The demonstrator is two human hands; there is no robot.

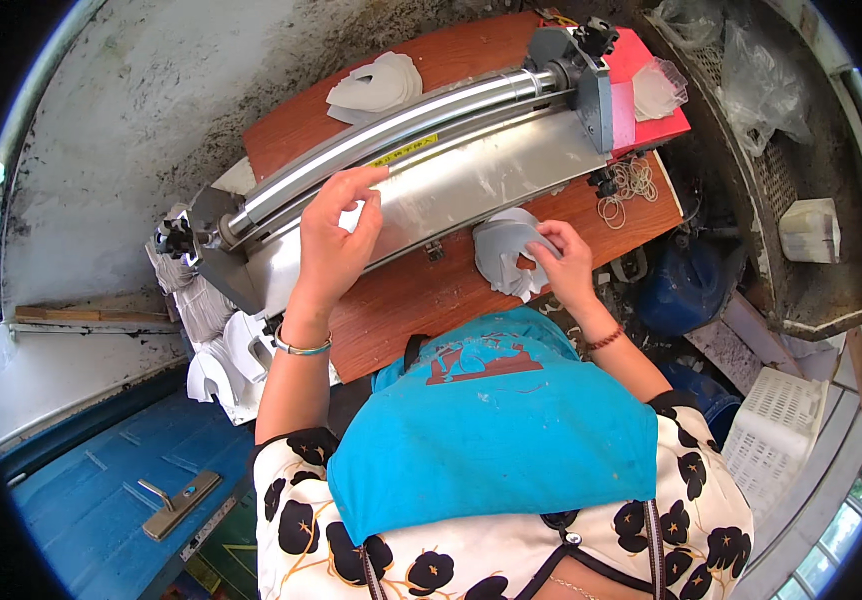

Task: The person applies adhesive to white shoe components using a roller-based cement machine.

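My left hand [335,240] is raised over the metal feed plate [481,170] of a roller machine. Its fingers are curved, with thumb and forefinger apart and nothing visible between them. Just in front of that plate, my right hand [569,262] pinches the edge of a curved white sheet piece [503,252] on the brown wooden tabletop [401,310]. The piece looks like part of a small stack; how many layers my fingers hold cannot be seen. Beyond the plate runs the long shiny roller [391,118], close to my left fingertips.
More curved white pieces [379,84] lie behind the roller. Others hang or lie stacked [226,365] off the left end. A red box [651,100] and a tangle of string [631,190] are at the right. A blue drum [686,285] and white basket [773,425] stand lower right.
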